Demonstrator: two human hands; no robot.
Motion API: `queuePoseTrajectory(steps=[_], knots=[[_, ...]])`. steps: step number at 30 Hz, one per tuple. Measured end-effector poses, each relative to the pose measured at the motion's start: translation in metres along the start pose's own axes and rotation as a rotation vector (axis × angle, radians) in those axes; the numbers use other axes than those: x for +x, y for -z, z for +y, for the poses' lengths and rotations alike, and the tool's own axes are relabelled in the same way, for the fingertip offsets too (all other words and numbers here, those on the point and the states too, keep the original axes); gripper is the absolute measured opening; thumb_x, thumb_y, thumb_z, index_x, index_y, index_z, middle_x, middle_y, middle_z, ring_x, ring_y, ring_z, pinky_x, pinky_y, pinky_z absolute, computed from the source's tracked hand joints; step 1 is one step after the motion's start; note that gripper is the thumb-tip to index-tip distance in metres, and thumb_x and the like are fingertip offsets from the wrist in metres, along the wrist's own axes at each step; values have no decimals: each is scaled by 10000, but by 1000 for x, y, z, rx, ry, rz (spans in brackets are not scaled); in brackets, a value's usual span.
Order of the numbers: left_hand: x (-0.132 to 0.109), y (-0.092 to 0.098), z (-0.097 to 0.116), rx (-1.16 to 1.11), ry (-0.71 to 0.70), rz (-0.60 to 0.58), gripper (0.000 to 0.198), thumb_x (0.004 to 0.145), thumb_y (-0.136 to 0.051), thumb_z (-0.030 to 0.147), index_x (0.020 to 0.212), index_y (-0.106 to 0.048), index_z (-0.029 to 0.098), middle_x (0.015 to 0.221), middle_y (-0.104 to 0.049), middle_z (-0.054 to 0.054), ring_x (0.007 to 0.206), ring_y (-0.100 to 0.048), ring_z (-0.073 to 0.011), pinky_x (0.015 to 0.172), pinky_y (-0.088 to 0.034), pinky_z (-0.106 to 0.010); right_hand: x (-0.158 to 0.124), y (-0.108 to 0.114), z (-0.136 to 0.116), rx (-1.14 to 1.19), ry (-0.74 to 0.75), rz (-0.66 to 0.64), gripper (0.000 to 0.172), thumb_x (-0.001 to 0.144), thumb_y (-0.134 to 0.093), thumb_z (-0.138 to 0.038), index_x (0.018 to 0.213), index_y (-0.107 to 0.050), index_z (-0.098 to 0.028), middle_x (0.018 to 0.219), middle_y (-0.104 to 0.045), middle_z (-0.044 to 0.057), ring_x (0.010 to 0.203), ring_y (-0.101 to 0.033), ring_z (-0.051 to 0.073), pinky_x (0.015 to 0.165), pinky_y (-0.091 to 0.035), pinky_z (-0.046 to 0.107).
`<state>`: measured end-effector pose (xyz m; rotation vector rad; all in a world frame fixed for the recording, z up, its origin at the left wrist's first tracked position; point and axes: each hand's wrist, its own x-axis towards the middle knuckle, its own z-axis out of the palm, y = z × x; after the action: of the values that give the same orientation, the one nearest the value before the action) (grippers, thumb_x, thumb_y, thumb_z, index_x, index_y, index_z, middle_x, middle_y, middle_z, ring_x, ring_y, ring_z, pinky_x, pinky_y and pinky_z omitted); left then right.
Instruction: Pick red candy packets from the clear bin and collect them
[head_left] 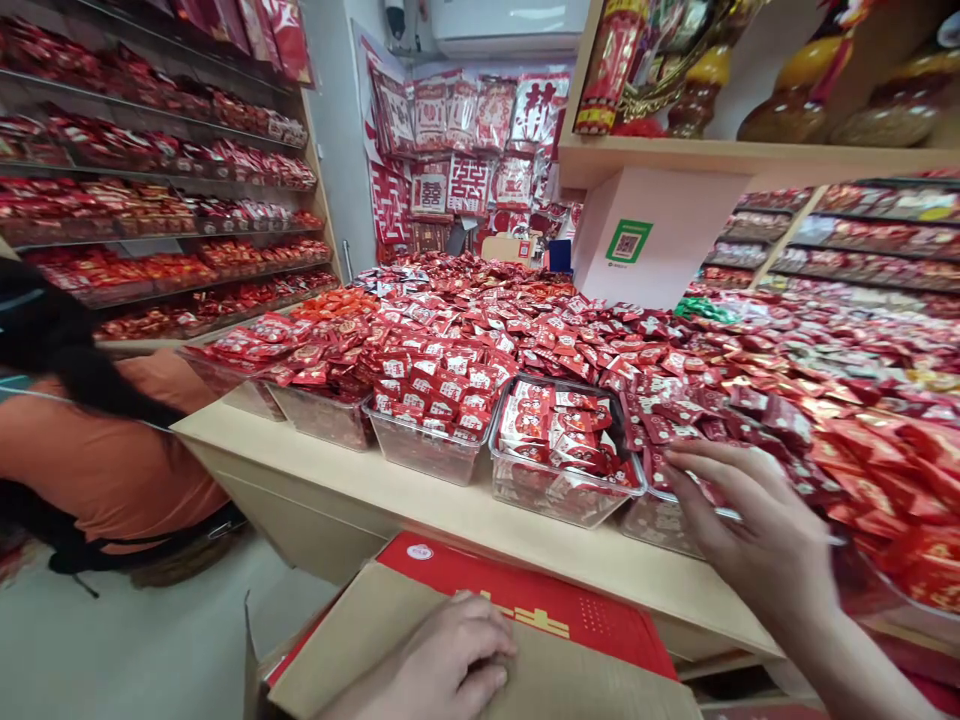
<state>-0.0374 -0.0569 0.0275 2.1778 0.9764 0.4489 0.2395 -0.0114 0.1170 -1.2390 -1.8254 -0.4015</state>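
Observation:
My left hand [454, 655] lies on the brown flap of a cardboard box [592, 685], its fingers curled together against the cardboard. Over the front of a clear tub of maroon packets [671, 425] hovers my right hand [761, 535]. Its thumb and fingers are apart, and I see nothing between them. Left of that hand, a clear plastic tub [566, 495] is packed with red and white candy packets [581, 430]. The box's red printed side [525, 580] faces up, close against the display counter.
More clear tubs [427, 450] line the front edge of the wooden counter [300, 445], before a heap of red packets [480, 290]. A person in orange [112, 460] is low at the left, beside stocked shelves [172, 170]. A wooden shelf [750, 155] overhangs at right.

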Motion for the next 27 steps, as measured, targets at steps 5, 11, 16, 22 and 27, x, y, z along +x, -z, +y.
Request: queuePoseTrajectory(steps=[5, 11, 16, 22, 27], knots=[[4, -5, -15, 19, -89, -30, 216, 718, -496, 172, 911, -578, 225, 903, -579, -32, 823, -517, -140, 802, -378, -273, -18, 5, -36, 269, -45, -449, 99, 784, -476, -243, 718, -548, -231, 631, -593, -8, 571, -562, 106, 504, -458, 175], [3, -4, -9, 39, -58, 1, 216, 712, -493, 157, 897, -579, 228, 899, -578, -22, 827, -509, -140, 793, -381, -266, -33, 11, -25, 129, 19, -448, 153, 797, -441, -247, 869, -571, -214, 777, -635, 43, 716, -592, 144, 644, -470, 220], [0, 0, 1, 19, 0, 21, 208, 732, -466, 153, 894, -578, 221, 906, -579, -23, 853, -505, -141, 799, -388, -262, 29, -33, 28, -201, -149, -484, 233, 801, -401, -271, 883, -603, -189, 863, -647, 55, 781, -588, 177, 688, -444, 260], [3, -5, -11, 35, -21, 32, 218, 699, -509, 165, 888, -594, 232, 890, -595, -20, 832, -524, -147, 773, -404, -260, 82, -108, 48, -483, -79, -664, 250, 812, -391, -249, 821, -619, -146, 850, -637, 116, 817, -578, 196, 681, -406, 255], [7, -15, -31, 52, -121, 39, 160, 721, -529, 269, 856, -607, 229, 847, -606, -20, 767, -543, -127, 740, -398, -246, 91, -148, 66, -523, -118, -787, 221, 772, -475, -261, 857, -605, -103, 868, -637, 146, 830, -587, 221, 684, -401, 268]])
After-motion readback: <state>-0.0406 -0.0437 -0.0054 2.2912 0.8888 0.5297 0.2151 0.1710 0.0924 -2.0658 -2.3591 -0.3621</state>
